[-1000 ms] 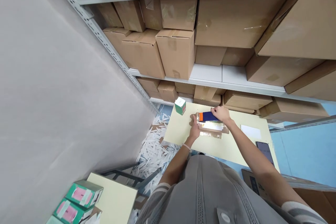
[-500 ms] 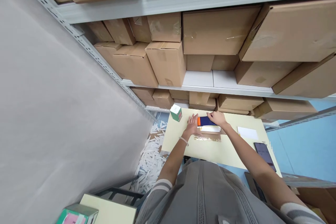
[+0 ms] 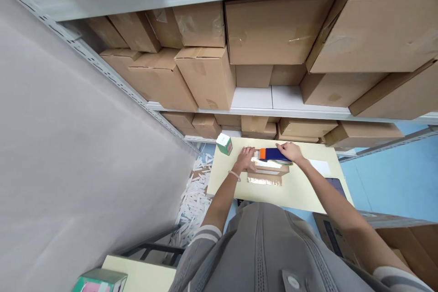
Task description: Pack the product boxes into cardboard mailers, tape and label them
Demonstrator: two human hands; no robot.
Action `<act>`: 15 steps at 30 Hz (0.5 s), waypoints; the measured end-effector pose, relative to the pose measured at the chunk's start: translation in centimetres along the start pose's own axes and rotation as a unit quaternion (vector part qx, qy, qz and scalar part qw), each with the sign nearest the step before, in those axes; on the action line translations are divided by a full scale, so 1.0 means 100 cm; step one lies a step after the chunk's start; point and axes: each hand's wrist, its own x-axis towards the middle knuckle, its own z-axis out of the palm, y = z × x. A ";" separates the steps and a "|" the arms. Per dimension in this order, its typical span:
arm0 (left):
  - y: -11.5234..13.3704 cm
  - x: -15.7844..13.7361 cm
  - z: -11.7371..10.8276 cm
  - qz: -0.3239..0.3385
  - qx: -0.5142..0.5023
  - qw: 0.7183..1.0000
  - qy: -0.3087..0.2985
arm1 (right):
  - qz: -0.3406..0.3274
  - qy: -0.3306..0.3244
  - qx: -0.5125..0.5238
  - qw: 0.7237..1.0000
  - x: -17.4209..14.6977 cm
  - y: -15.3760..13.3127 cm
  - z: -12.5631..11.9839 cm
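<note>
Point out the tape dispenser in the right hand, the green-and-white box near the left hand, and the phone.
Tape dispenser (image 3: pixel 274 153), head view: its blue body.
Green-and-white box (image 3: pixel 224 147), head view: its green side.
Phone (image 3: pixel 336 184), head view: uncovered part of its screen.

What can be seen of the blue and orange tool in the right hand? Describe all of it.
The tool is long, dark blue and bright orange at one end, and looks like plastic. It is over the carton, its orange end toward the left hand. The right hand grips its opposite end, where a rounded, pale-greenish edge shows below. Whether its orange end touches the carton is unclear.
</note>
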 end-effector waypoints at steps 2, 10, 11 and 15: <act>-0.006 -0.005 -0.004 -0.007 0.005 1.000 -0.004 | 0.027 0.015 -0.011 0.999 -0.011 0.037 -0.004; -0.003 -0.009 -0.004 -0.021 0.000 0.999 -0.029 | 0.086 0.040 -0.079 0.992 -0.053 0.125 -0.018; -0.002 -0.008 -0.002 -0.022 0.005 0.999 -0.034 | 0.084 0.039 -0.090 0.992 -0.053 0.122 -0.018; -0.001 -0.005 0.002 -0.022 0.013 0.999 -0.040 | 0.057 0.037 -0.120 0.990 -0.044 0.107 -0.023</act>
